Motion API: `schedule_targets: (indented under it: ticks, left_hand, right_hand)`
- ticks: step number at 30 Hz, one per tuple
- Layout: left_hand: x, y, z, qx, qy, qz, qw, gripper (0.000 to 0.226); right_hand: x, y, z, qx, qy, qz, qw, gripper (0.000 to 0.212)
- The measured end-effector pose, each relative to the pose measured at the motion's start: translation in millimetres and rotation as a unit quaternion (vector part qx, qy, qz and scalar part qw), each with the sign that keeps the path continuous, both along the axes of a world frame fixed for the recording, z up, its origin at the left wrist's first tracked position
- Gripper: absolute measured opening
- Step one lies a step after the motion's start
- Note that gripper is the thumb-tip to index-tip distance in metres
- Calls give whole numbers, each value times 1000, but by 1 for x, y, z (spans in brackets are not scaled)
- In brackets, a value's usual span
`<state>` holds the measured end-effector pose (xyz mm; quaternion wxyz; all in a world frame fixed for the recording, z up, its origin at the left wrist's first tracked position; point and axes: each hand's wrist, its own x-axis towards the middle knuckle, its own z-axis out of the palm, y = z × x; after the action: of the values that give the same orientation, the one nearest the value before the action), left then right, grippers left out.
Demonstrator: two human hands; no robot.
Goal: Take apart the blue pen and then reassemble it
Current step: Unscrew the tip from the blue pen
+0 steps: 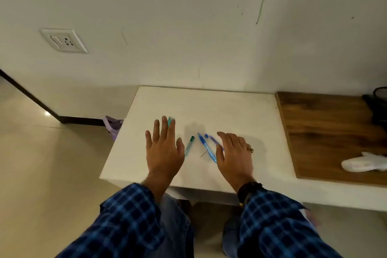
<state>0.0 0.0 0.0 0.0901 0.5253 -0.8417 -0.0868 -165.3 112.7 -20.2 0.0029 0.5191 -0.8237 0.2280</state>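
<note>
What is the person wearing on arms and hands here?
Long checked sleeves, blue on dark navy, on both arms: left sleeve, right sleeve. The right hand has a gold-coloured ring and a dark band at the wrist. The left hand shows no jewellery.

Person is wearing a long-sleeved check shirt: dark navy ground, lighter blue grid lines crossing it. Left sleeve (125,222) is ending at the wrist in a loose, slightly creased cuff. Right sleeve (278,226) is showing the same check, fabric bunching near its cuff. Right hand (234,153) is wearing a gold-coloured ring (250,150) with a raised top; detail is too small to read. A dark band (249,187) is wrapping the right wrist just past the cuff, a small gold-coloured piece (241,204) showing at its underside. Faded blue jeans (173,222) are covering both legs, seams running lengthwise.
</note>
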Motion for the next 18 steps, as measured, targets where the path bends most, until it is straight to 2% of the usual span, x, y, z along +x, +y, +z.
schedule_targets:
  ticks: [3,5,7,11,18]
  left_hand:
    - [-4,3,-14,12,-22,0,1000,48]
    - [-7,3,-18,4,8,12,1000,37]
    - [-10,4,-20,-7,6,0,1000,30]
    - [-17,4,-27,36,-43,-16,998,32]
    - [-20,-2,-39,62,-25,12,998,33]
  right_hand:
    - [-2,-6,-1,-26,-67,-15,997,26]
    - [-4,-8,-2,45,-139,-33,989,26]
    - [-6,-8,-8,123,-169,-33,977,30]
    - [-3,-8,-9,173,-155,-49,971,35]
    - [2,-11,-9,182,-124,-64,973,22]
